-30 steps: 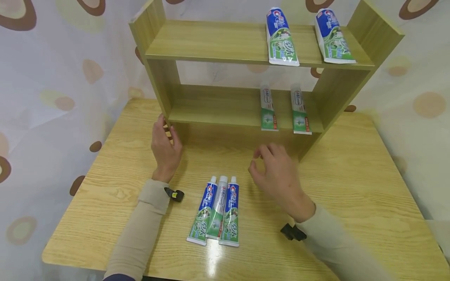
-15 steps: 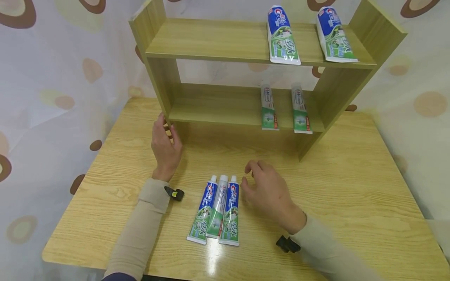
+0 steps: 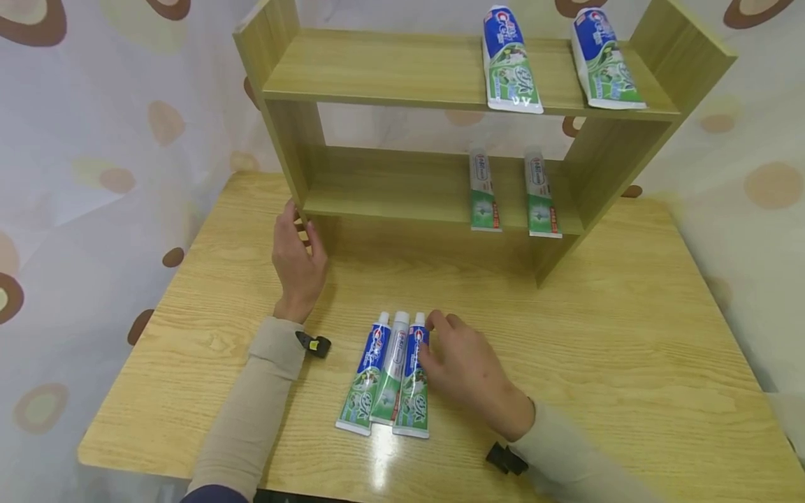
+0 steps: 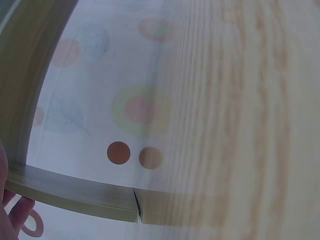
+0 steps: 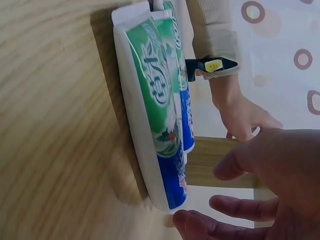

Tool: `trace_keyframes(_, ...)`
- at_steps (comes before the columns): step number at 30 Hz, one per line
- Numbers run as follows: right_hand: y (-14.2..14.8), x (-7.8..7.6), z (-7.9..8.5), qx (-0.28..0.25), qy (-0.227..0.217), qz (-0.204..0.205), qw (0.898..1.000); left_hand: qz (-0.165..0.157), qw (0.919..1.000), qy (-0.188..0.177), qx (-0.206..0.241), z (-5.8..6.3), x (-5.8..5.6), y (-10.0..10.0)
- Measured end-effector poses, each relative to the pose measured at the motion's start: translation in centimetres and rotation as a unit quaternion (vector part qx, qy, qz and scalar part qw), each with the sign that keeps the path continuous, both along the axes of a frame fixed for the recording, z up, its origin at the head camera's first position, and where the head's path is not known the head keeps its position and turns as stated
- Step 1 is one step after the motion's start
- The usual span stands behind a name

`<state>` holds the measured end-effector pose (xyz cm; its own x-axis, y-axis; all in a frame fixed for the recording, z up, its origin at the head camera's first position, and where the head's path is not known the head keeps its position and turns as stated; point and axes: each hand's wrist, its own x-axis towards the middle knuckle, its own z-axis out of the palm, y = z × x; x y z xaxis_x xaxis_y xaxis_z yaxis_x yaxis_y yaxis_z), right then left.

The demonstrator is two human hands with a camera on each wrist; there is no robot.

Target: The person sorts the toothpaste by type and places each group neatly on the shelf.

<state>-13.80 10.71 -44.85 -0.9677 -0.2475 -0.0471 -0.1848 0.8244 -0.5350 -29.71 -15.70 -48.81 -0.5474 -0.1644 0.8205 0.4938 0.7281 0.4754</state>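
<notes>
Three toothpaste tubes lie side by side on the table, caps away from me: a blue-green tube (image 3: 363, 381) at left, a silver-green tube (image 3: 391, 377) in the middle and another blue-green tube (image 3: 411, 398) at right. My right hand (image 3: 468, 367) is at the right tube's upper part, thumb and fingers apart. In the right wrist view, its fingertips (image 5: 187, 222) are close to the cap end, which they partly hide. My left hand (image 3: 298, 269) holds the lower left side panel of the wooden shelf (image 3: 402, 185), with the thumb on the inner side.
On the top shelf board lie two blue-green tubes (image 3: 512, 70) (image 3: 606, 66), toward the right. Two silver-green tubes (image 3: 483, 192) (image 3: 542, 195) lie on the board below, their ends over its front edge. The wooden table (image 3: 629, 335) runs up to a patterned wall covering (image 3: 119, 126).
My right hand has moved left and toward me, from below the shelf to the right tube. The left hand stays at the side panel, and the tubes have not been moved.
</notes>
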Motion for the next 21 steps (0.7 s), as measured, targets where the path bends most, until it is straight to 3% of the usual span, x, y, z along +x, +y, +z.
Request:
trace_keyframes(10,-0.7,0.6,-1.2,0.030,0.014,0.006,0.999,-0.003,1.0000,0.001,0.002,0.0,-0.2,0.1)
trace_keyframes(21,-1.3,1.6,-2.0,0.043,-0.025,0.007,0.999,-0.001,1.0000,0.007,0.003,0.0,-0.1,0.1)
